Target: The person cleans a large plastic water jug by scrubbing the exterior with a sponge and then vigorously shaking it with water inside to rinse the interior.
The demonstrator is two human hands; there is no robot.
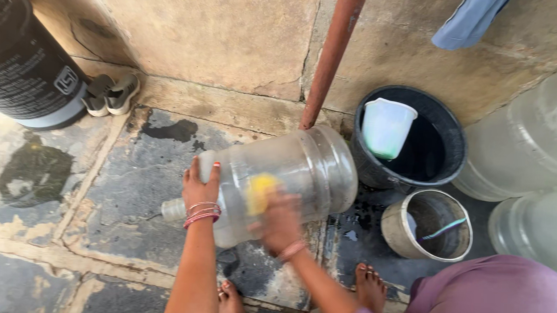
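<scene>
A large clear plastic water jug (296, 172) lies on its side on the wet stone floor, its neck pointing left. My left hand (200, 188), with bangles at the wrist, grips the jug's shoulder near the neck. My right hand (279, 221) is blurred with motion against the jug's side and presses a yellow scrubber (260, 191) to the plastic. My bare feet (369, 289) stand just below the jug.
A black bucket (443, 128) of water holds a pale plastic mug (386, 126). Beside it sits a small metal pot (427, 224). More clear jugs (526, 143) stand at the right. A rust-coloured pipe (331, 53) runs up the wall. A black drum (22, 61) and shoes (111, 94) are at the left.
</scene>
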